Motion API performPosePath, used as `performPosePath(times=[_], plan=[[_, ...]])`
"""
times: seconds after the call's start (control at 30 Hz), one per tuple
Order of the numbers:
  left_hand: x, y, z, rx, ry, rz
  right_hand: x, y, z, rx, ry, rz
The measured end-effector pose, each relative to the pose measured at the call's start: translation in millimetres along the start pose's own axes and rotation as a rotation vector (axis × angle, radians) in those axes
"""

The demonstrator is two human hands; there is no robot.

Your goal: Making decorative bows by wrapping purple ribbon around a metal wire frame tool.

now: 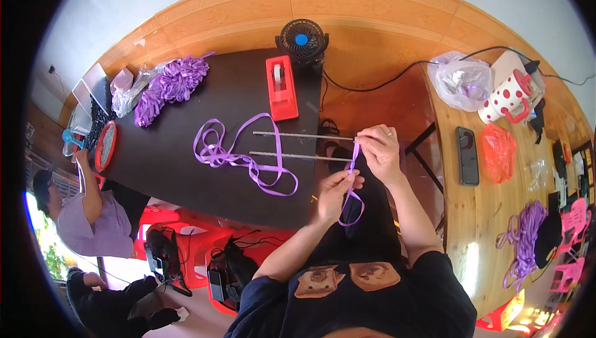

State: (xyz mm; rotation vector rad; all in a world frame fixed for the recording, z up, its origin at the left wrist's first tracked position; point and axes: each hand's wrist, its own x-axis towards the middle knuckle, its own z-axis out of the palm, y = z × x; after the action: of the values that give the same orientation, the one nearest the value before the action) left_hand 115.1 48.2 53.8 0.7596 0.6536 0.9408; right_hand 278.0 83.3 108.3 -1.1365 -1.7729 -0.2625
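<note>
A narrow purple ribbon (pixel 278 152) lies in loose loops on the dark table and runs to my hands. My left hand (pixel 335 194) pinches it between thumb and fingers, and a loop of ribbon hangs below that grip. Just above and to the right, my right hand (pixel 380 152) holds the ribbon closed between thumb and fingertips, by the rod ends. Two thin grey rods, an upper rod (pixel 298 135) and a lower rod (pixel 298 156), reach past the table's right edge to the ribbon. Whether my fingers also touch the rods, I cannot tell.
A red tape dispenser (pixel 282 88) and a small black fan (pixel 302 39) stand at the table's far right. Bundled purple ribbon (pixel 174 86) lies far left. A wooden table (pixel 456 214) on the right carries a phone (pixel 467 156) and dotted mug (pixel 506 99). Another person (pixel 93 214) sits left.
</note>
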Motion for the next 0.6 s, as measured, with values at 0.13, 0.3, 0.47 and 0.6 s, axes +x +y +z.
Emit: performPosePath(times=[0.13, 0.3, 0.47, 0.6], plan=[[18.8, -3.2, -4.9, -0.006, 0.046, 0.104, 8.4, 14.8, 13.7, 0.083, -0.043, 0.038], [37.3, -8.7, -19.1, 0.011, 0.004, 0.273, 16.2, 33.2, 32.5, 0.181, -0.064, 0.086], [41.7, -14.5, -17.2, 0.011, 0.050, 0.422, 15.6, 41.2, 51.0, 0.305, -0.110, 0.133], [41.0, -18.7, -14.2, -0.087, 0.086, 0.441, 10.8, 40.5, 61.9, 0.369, -0.102, 0.198]])
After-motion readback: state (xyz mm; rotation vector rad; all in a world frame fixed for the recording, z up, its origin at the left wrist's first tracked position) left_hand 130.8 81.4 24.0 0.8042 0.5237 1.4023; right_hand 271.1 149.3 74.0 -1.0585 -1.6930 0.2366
